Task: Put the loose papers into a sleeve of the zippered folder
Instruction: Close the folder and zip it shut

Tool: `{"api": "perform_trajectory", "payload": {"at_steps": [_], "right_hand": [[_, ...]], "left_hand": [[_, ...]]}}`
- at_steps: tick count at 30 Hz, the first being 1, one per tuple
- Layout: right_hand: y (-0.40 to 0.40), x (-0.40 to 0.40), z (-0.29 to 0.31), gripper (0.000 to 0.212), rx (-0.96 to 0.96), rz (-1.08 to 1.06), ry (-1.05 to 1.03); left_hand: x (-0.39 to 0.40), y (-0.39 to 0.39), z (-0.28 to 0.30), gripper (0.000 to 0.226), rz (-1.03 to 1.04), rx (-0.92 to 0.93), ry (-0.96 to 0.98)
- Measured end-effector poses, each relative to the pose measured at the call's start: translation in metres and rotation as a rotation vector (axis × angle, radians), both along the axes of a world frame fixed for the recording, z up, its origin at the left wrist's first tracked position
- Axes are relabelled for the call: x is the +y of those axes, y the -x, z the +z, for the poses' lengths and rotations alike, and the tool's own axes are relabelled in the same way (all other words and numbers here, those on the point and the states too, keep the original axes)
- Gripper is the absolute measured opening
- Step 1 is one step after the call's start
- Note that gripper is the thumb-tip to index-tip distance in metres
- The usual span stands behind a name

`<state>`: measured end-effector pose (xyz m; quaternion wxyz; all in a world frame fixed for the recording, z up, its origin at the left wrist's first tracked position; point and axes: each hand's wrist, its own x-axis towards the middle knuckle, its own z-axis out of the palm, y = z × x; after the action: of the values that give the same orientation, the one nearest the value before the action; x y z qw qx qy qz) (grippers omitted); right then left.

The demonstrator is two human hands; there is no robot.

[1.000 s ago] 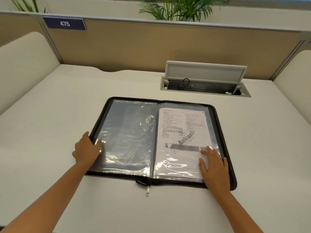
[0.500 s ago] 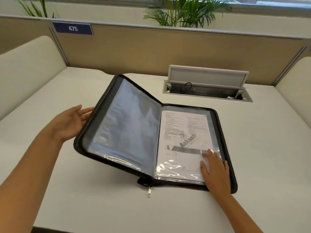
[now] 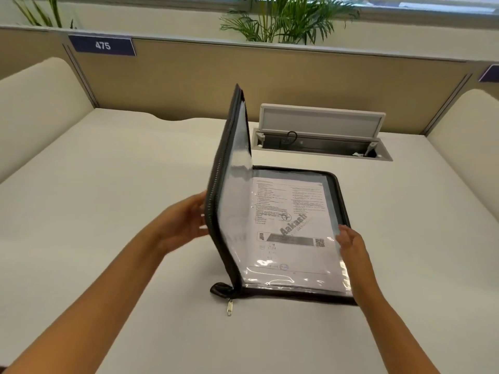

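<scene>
The black zippered folder (image 3: 297,294) lies on the white desk with its right half flat. Its left cover (image 3: 220,190) stands almost upright, with clear sleeves along its inner face. My left hand (image 3: 183,222) holds that cover from the outside, fingers against its back. The printed papers (image 3: 289,225) sit inside a clear sleeve on the right half. My right hand (image 3: 351,247) rests at the right edge of that sleeve, fingers bent and slightly raised. The zip pull (image 3: 229,307) hangs off the folder's front corner.
A grey cable box with its lid up (image 3: 321,139) is set into the desk just behind the folder. A tan partition (image 3: 270,76) with a label reading 475 closes the back. Cream side panels stand left and right.
My left hand has swung the left cover up from flat on the desk to nearly vertical. My right hand has lifted slightly from pressing flat on the sleeved papers.
</scene>
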<state>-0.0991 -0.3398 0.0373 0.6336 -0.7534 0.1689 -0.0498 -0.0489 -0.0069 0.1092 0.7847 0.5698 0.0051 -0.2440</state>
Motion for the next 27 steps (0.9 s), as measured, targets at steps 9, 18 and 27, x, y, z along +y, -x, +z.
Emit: {"api": "perform_trajectory", "payload": {"at_steps": [9,18,27], "right_hand": [[0.007,-0.020,0.033,0.054,-0.015,0.086,-0.475],[0.016,-0.046,0.016,0.063,0.021,0.076,-0.698],[0.013,-0.058,0.009,0.072,0.149,-0.022,-0.681]], "left_hand": [[-0.021,0.026,-0.052,0.030,-0.024,0.027,-0.304],[-0.012,0.058,-0.092,0.018,0.003,-0.094,-0.534],[-0.013,0.061,-0.102,0.023,-0.038,-0.173,-0.602]]}}
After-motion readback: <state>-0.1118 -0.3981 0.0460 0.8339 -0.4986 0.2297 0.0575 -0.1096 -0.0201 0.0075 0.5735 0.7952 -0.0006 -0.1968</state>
